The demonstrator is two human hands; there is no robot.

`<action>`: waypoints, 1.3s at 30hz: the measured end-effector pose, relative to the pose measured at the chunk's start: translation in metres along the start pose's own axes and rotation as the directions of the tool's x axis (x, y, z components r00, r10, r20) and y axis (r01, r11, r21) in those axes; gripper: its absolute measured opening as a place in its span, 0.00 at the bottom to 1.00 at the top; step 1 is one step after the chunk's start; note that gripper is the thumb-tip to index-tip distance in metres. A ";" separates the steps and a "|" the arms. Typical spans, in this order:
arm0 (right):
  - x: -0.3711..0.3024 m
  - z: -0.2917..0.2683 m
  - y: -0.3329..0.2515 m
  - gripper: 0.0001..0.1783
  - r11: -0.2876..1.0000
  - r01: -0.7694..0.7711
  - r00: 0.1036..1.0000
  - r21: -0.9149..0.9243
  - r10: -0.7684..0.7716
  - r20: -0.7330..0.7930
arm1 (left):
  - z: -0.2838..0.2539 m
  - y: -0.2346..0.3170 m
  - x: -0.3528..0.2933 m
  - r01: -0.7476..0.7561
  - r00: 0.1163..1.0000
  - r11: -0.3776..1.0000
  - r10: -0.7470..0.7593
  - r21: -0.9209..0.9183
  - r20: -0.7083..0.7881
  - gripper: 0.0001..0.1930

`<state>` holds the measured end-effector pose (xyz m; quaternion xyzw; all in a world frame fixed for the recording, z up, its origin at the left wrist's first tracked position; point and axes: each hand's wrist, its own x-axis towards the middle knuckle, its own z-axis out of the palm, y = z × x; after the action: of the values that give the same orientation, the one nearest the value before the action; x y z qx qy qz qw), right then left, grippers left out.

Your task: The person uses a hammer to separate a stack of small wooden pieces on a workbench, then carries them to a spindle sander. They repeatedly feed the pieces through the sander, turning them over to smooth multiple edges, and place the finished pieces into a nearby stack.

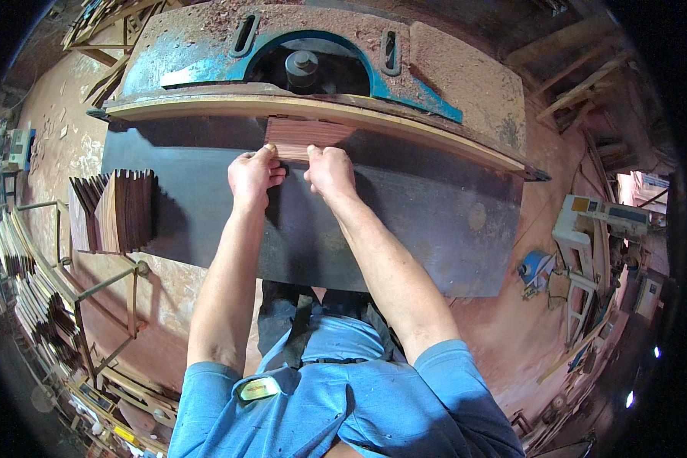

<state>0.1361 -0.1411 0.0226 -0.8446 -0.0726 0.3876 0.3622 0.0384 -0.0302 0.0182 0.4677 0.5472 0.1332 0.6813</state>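
A small, flat, reddish-brown board (299, 139) with straight grain lies on the dark metal machine table (420, 221), its far edge up against the wooden fence (229, 107). My left hand (253, 177) grips the board's near left corner, thumb on top and fingers curled. At the near right corner, my right hand (330, 172) holds it in a similar pinch. Beyond the fence, a turquoise curved housing (366, 65) surrounds a round metal spindle (301, 67). Whatever cutter meets the board's far edge is hidden behind the fence.
Dark brown wooden pieces (118, 212) with pointed ends stand stacked on the table's left end. Sawdust and chips (466, 84) cover the surface behind the fence. A metal-framed rack (103, 286) with more wood stands at left; a blue round object (537, 269) sits on the right floor.
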 end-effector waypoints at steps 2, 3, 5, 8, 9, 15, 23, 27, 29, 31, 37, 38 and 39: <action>-0.003 0.005 -0.009 0.35 1.000 -0.007 1.000 -0.011 0.007 0.008 | -0.008 0.001 0.005 0.005 1.000 1.000 -0.005 -0.016 0.007 0.13; -0.007 0.005 -0.013 0.34 0.999 0.004 1.000 -0.036 -0.005 -0.013 | -0.012 0.001 0.007 0.002 1.000 1.000 -0.002 -0.008 0.002 0.13; -0.007 0.010 -0.017 0.34 0.999 -0.033 0.999 -0.011 0.032 -0.006 | -0.016 0.004 0.007 -0.009 1.000 1.000 0.009 -0.024 0.004 0.13; -0.003 0.020 -0.021 0.33 1.000 -0.028 0.999 -0.002 0.028 0.017 | -0.027 0.005 0.014 -0.018 1.000 1.000 0.018 -0.023 0.001 0.13; -0.002 0.024 -0.022 0.33 1.000 -0.024 1.000 0.005 0.024 0.015 | -0.030 0.006 0.017 -0.003 1.000 1.000 0.003 -0.020 -0.006 0.13; 0.000 0.045 -0.033 0.32 1.000 0.001 1.000 -0.007 -0.001 0.030 | -0.050 0.015 0.023 -0.011 1.000 1.000 0.011 -0.001 -0.004 0.12; 0.003 0.063 -0.044 0.30 1.000 0.006 1.000 0.009 -0.006 0.021 | -0.070 0.023 0.034 -0.019 1.000 1.000 0.019 0.004 0.016 0.13; 0.005 0.076 -0.050 0.27 0.999 0.021 0.999 0.046 -0.023 0.039 | -0.085 0.025 0.045 -0.033 0.999 0.999 0.033 0.015 0.003 0.13; 0.005 0.090 -0.061 0.30 0.997 0.010 0.999 0.078 -0.014 0.045 | -0.100 0.028 0.054 -0.044 0.999 0.999 0.044 -0.007 0.022 0.12; 0.001 0.106 -0.073 0.30 0.988 0.015 0.999 0.156 -0.022 0.044 | -0.120 0.035 0.061 -0.045 0.999 0.999 0.045 -0.005 0.004 0.13; -0.011 0.133 -0.051 0.25 0.919 0.054 0.969 0.391 -0.143 0.200 | -0.173 0.043 0.037 -0.200 0.969 0.973 0.179 0.114 0.169 0.10; -0.022 0.134 -0.037 0.25 0.883 0.085 0.949 0.461 -0.213 0.232 | -0.183 0.035 0.032 -0.264 0.950 0.961 0.244 0.086 0.193 0.08; -0.035 0.129 -0.028 0.28 0.838 0.064 0.919 0.541 -0.260 0.295 | -0.181 0.036 0.010 -0.331 0.931 0.941 0.315 0.068 0.184 0.05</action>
<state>0.0254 -0.0634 0.0060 -0.6204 -0.1018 0.5066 0.5900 -0.1037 0.0850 0.0466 0.5937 0.4083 0.1761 0.6707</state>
